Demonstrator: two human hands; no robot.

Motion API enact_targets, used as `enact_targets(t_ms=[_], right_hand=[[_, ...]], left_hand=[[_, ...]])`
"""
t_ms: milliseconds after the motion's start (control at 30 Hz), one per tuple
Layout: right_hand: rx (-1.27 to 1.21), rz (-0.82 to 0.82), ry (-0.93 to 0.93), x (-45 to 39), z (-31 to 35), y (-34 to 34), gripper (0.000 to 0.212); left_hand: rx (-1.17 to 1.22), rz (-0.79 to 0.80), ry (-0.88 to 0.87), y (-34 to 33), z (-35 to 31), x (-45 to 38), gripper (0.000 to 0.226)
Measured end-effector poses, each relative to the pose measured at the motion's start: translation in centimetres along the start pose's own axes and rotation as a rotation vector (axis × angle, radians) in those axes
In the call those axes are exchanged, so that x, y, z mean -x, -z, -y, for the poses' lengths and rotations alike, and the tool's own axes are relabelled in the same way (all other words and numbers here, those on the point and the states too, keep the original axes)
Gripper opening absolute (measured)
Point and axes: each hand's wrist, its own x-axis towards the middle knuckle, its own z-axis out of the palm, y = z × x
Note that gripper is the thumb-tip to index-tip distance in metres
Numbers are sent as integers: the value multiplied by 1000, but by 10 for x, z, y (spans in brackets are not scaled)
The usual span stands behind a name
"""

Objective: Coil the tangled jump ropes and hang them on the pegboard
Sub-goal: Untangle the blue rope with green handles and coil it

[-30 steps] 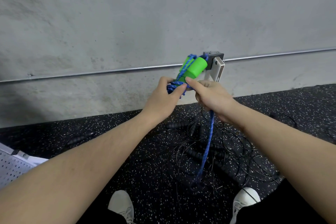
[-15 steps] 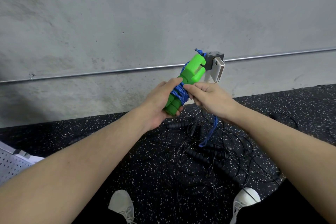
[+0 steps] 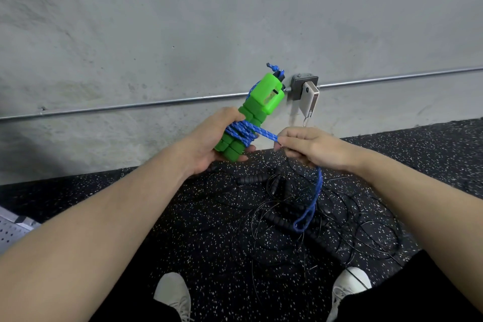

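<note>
My left hand [image 3: 209,142] grips the two green handles [image 3: 257,110] of a jump rope, held side by side and tilted up to the right. Blue braided rope [image 3: 247,132] is wound several times around the handles' lower part. My right hand [image 3: 311,148] pinches the taut blue strand just right of the handles. A short loop of the blue rope's loose end [image 3: 309,213] hangs below that hand. On the floor beneath lies a tangle of thin black jump ropes [image 3: 300,219] with ribbed black handles.
A grey concrete wall with a metal conduit [image 3: 156,104] and a junction box [image 3: 303,86] stands ahead. A perforated white pegboard corner [image 3: 10,231] shows at the lower left. My two white shoes [image 3: 173,293] stand on the speckled black floor.
My right hand has pulled away to the right, drawing the blue strand taut. The handles are turned more upright in my left hand, and the hanging rope end is shorter.
</note>
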Motion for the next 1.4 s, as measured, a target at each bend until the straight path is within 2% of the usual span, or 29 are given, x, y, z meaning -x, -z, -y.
enact_targets(t_ms=[200,300,433,500,567,700,767,833,933,1133,1267,1400], right_hand=[[197,-88,-38,0,-16,14,30],[195,-88,-57,-1,-19,15,30],[190,-100,-88,1,-20,18,25],[266,-97,-68,4,-20,24,10],[308,-63,-110,6,-19,28,17],[191,-15,-144,2,-19,24,12],[230,-10,-134,0,-19,21,13],[233,-45,-134,-3,-19,19,20],[225,-109,-138,-7,-15,15,25],[247,-159,-123,-9,-6,5,24],[325,-152,-68,-12,-2,-8,22],[362,-150,-3,-11,4,-18,21]], left_hand=[[-221,106,-148,4,5,3,10],[-227,128,-182,0,9,1,18],[-291,159,-203,-1,12,-1,12],[-448,170,-238,0,13,-1,22],[-619,225,-284,0,12,0,17],[-865,352,-273,-8,14,5,20],[-1086,327,-314,-16,17,5,28],[-1239,278,-370,-23,21,5,47],[-1347,176,-405,-31,28,1,67],[-1449,-20,-398,-35,39,-8,78],[-1437,-74,-347,-37,36,-9,51],[-1316,-112,-297,-31,38,-10,44]])
